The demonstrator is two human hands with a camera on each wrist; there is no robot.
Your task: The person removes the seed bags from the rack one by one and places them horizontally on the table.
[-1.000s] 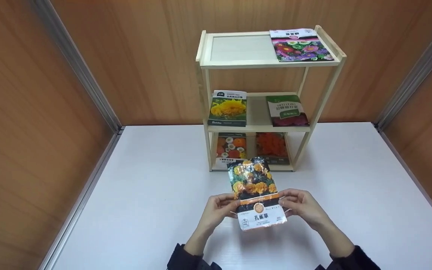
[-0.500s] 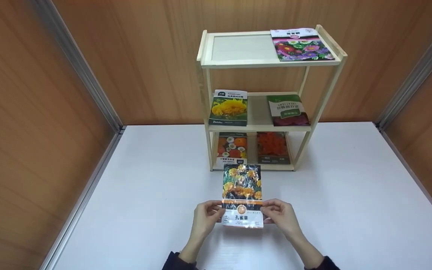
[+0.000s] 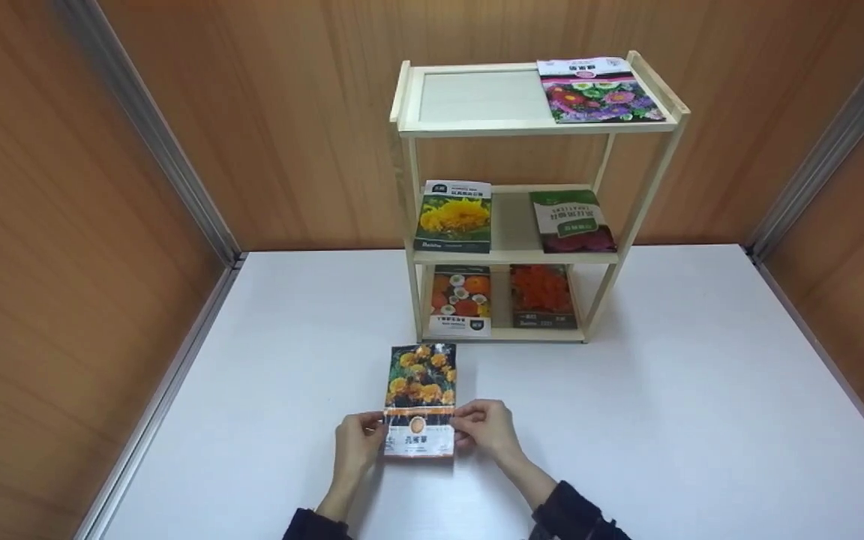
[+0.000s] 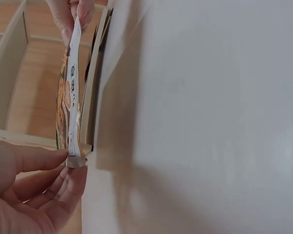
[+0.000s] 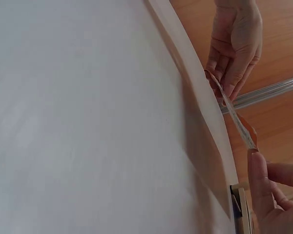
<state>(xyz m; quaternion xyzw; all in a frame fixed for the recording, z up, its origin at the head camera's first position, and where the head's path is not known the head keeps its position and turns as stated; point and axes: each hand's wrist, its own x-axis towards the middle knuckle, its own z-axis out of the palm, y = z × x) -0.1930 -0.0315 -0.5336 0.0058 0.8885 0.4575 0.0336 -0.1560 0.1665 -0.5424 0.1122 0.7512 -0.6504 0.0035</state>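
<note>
A seed packet (image 3: pixel 420 397) with orange and yellow marigolds and a white lower band is held a little above the white table, in front of the shelf. My left hand (image 3: pixel 358 448) pinches its left edge between thumb and fingers. At the opposite edge, my right hand (image 3: pixel 490 433) grips it the same way. In the left wrist view the packet (image 4: pixel 71 97) appears nearly edge-on, slightly bowed, with its shadow on the table. The right wrist view also shows the packet (image 5: pixel 237 117) as a thin strip between both hands.
Behind stands a three-tier wooden shelf (image 3: pixel 537 128). A purple-flower packet (image 3: pixel 604 97) lies on top. The middle tier holds a yellow-flower packet (image 3: pixel 454 217) and a green-and-white packet (image 3: pixel 573 220). Below are an orange-and-white-flower packet (image 3: pixel 462 296) and a red-flower packet (image 3: pixel 543 296). Wooden panels enclose the table (image 3: pixel 672 420).
Both hands have carried the marigold packet left and slightly lower, from before the shelf's middle to its left front. The packet has straightened from a tilt. The shelf packets stay put.
</note>
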